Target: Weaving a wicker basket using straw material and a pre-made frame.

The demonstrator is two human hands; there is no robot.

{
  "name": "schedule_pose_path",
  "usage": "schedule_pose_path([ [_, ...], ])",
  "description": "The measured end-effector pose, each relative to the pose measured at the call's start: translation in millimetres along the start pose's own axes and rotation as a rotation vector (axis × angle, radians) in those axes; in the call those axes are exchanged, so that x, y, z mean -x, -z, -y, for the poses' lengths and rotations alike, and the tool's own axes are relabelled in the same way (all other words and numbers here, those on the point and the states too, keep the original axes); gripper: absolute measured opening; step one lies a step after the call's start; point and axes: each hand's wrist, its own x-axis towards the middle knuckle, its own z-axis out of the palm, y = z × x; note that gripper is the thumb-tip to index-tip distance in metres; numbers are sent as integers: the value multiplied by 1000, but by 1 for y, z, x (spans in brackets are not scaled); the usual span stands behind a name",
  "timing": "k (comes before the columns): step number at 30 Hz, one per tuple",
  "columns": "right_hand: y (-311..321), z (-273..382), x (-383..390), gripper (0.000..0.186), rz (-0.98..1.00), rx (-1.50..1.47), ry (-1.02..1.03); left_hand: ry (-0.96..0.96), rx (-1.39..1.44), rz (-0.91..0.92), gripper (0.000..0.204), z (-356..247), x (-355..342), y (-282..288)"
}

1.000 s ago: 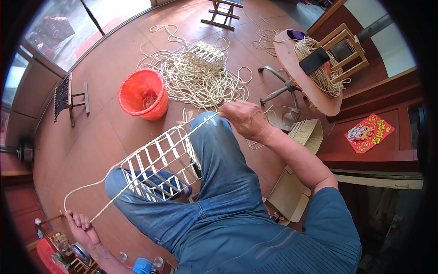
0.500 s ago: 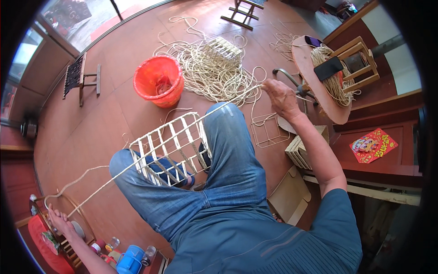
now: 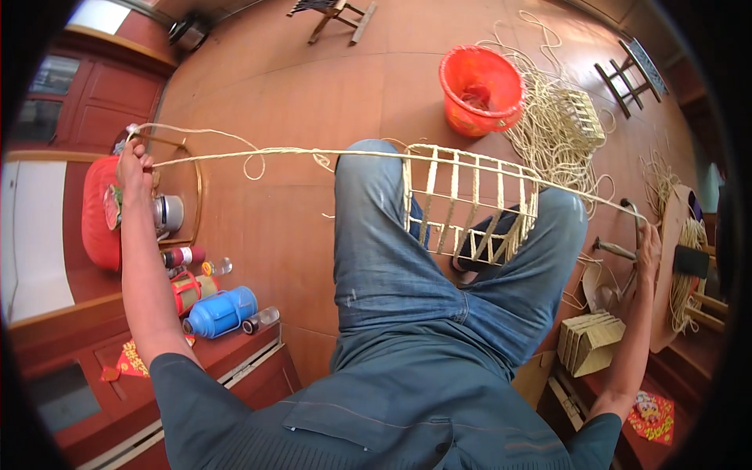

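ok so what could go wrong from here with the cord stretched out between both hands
The loose loop near the left hand might catch or tighten into a knot in the cord.

The pale slatted frame sits between the knees with neither hand on it, so a hard pull could shift or tip it.

The right hand appears close to the oval board; a swing might knock the dark phone.

Blue flask just beside a clear jar
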Motion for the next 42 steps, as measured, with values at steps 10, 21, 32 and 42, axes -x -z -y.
schedule_pose_path([
  [10, 31, -132, -11, 31, -90, -675, -726, 212, -139, -83, 26, -3, 17, 26],
  [21, 13, -4, -94, 16, -13, -970, -554, 104, -49, 210, 29, -59, 6, -79],
  [32, -12, 253, -73, 30, 314, -1489, -440, -198, -429, 671, 27, -107, 120, -207],
  [42, -25, 545, 14, 79, 460, -1039, 517, -465, -552, 1311, 28, -123, 315, -337],
])
